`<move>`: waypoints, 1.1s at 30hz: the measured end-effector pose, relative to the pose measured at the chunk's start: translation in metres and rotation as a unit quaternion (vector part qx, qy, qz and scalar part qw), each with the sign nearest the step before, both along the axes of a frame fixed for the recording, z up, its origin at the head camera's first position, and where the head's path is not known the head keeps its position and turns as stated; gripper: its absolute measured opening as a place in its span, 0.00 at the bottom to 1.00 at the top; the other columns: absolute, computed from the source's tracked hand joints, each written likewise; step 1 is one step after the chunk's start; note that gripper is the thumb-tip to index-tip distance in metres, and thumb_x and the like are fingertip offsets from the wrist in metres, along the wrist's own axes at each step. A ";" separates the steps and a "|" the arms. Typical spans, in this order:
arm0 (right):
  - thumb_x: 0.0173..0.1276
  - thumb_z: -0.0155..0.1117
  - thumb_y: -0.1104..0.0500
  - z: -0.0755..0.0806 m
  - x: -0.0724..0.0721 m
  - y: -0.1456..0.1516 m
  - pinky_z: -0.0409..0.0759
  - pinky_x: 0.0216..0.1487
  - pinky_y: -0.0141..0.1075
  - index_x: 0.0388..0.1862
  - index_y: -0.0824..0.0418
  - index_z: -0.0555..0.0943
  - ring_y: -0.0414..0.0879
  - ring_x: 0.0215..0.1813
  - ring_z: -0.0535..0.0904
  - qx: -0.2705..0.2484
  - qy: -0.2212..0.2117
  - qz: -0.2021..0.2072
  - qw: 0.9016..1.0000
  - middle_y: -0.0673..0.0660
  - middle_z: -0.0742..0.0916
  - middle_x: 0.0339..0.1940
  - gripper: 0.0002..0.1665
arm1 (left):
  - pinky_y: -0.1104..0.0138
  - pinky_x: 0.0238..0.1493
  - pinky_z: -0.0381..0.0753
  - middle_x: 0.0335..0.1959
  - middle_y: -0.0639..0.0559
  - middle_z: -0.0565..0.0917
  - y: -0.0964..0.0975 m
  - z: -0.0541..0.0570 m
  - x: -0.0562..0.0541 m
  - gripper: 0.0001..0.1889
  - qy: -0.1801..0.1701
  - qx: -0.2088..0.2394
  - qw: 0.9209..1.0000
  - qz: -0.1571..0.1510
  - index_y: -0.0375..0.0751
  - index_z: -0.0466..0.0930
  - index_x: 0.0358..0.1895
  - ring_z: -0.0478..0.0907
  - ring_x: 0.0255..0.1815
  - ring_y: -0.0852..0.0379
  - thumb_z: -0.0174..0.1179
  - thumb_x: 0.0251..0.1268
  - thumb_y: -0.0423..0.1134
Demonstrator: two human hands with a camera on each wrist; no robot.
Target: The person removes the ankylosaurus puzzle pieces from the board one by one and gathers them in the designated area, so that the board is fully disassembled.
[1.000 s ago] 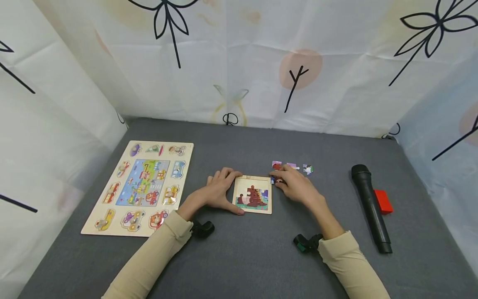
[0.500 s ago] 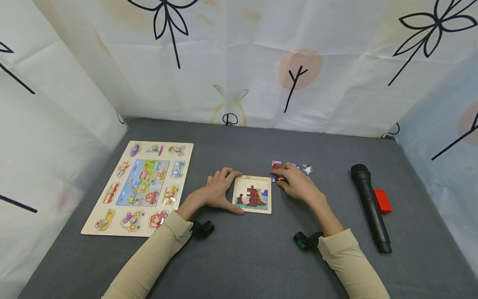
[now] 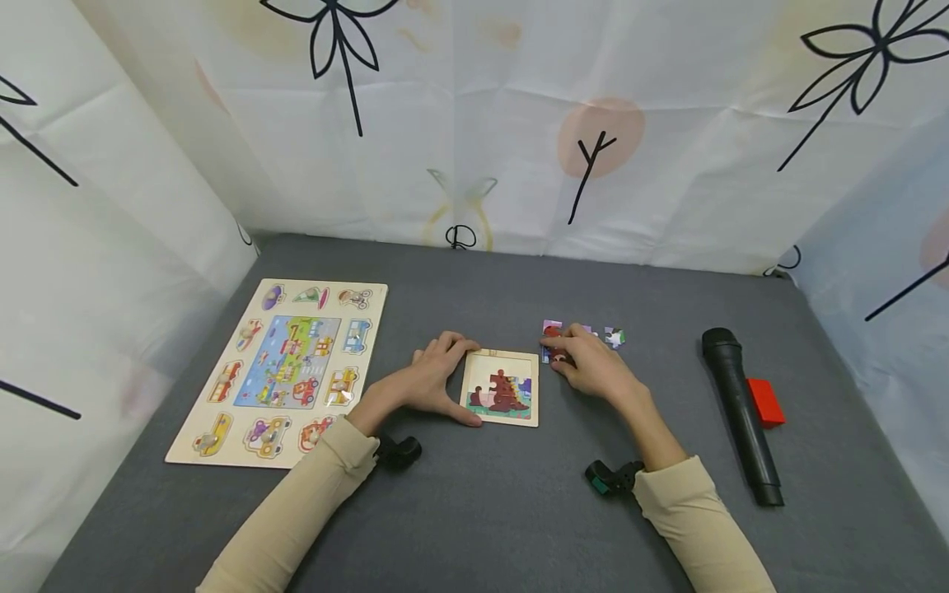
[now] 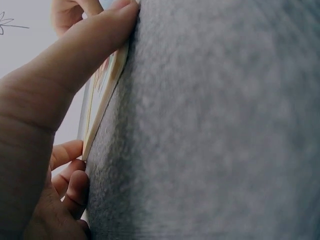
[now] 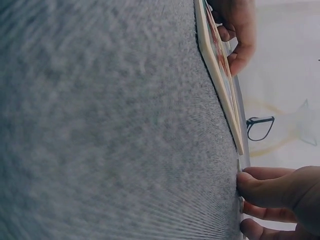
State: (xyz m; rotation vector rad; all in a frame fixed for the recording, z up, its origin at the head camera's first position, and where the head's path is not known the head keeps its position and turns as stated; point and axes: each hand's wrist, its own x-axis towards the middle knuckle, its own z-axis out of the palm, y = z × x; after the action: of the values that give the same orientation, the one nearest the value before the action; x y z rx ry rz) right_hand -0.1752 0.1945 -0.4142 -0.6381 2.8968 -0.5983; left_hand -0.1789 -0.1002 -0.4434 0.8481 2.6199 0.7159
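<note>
Small delta only. Right hand (image 3: 593, 364) sits slightly farther off the right edge of the puzzle tray (image 3: 511, 420) than a second ago, and the puzzle piece (image 3: 558, 356) under it has eased the same way, now lying just beside that edge. Thumb and fingers are curled down around the piece; can't tell how firm the pinch is. Left hand (image 3: 433, 383) unchanged: thumb at the tray's near-left corner, fingers at its far-left corner, spread apart and clamped across its left end.

Tray hasn't moved: flat mid-desk (image 3: 474, 511), well clear of all desk edges. Fill is the same too: fitted pieces (image 3: 504, 394) along the near and right sides, far strip bare. My read: piece is being adjusted, not seated, so no net progress; steady tray is good for a fit.

Other loose stuff: red-and-purple piece (image 3: 551, 327) just beyond the fingers, white-green piece (image 3: 614, 336) farther right, another partly hidden between. Large puzzle board (image 3: 189, 445) by the desk's left edge, microphone (image 3: 741, 416) toward the right edge.
</note>
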 end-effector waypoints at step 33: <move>0.70 0.70 0.62 0.005 0.005 0.000 0.74 0.38 0.40 0.63 0.61 0.83 0.49 0.40 0.76 -0.005 0.007 -0.007 1.000 0.63 0.83 0.48 0.23 | 0.56 0.51 0.60 0.70 0.43 0.63 0.001 0.001 0.001 0.57 -0.003 0.000 1.000 -0.001 0.49 0.61 0.75 0.64 0.63 0.45 0.80 0.42 0.65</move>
State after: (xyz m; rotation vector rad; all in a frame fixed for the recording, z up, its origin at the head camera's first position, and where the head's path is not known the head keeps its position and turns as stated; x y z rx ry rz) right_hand -0.1702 0.1943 -0.4096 -0.6255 2.9167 -0.6129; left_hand -0.1780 -0.0988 -0.4424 0.8465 2.6131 0.7177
